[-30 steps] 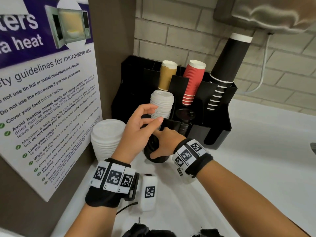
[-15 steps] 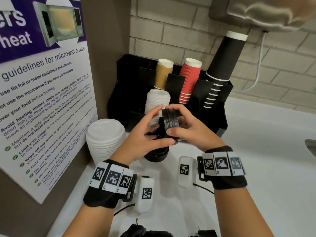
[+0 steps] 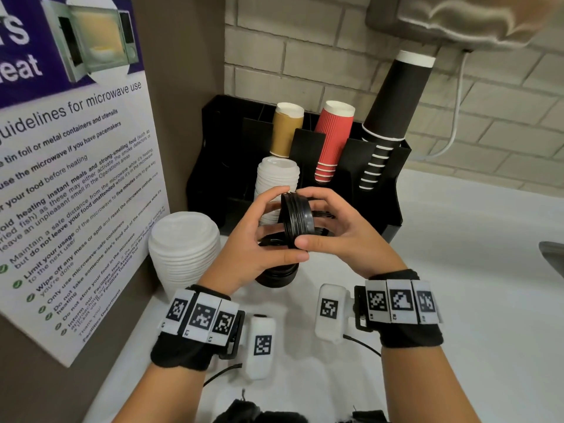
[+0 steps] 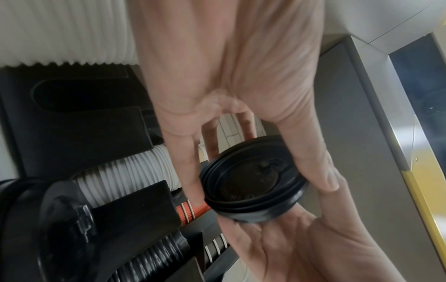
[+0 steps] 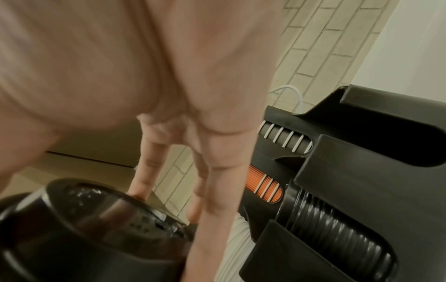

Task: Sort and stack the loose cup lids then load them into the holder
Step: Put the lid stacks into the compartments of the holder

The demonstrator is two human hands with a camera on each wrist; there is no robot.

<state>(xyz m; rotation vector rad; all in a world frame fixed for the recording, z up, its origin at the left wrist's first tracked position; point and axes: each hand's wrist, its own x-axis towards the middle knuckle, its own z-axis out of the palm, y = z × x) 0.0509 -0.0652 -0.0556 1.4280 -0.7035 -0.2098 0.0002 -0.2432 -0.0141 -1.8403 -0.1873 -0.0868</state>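
A short stack of black lids (image 3: 297,219) is held on edge in mid-air between both hands, in front of the black holder (image 3: 383,190). My left hand (image 3: 259,239) grips it from the left, thumb under and fingers over. My right hand (image 3: 332,230) grips it from the right. The left wrist view shows the black lids (image 4: 253,181) pinched between fingers of both hands. More black lids (image 3: 276,276) lie stacked on the counter beneath. A white lid stack (image 3: 276,178) stands in the holder's front slot. A wider white lid stack (image 3: 184,251) stands on the counter at left.
The holder carries a tan cup stack (image 3: 287,129), a red cup stack (image 3: 331,138) and a tall black cup stack (image 3: 393,111). A poster board (image 3: 70,166) walls off the left. A brick wall (image 3: 305,56) is behind. White counter (image 3: 473,270) extends to the right.
One second ago both hands were low at the black lids on the counter. They have since lifted a small black stack and turned it on edge between them.
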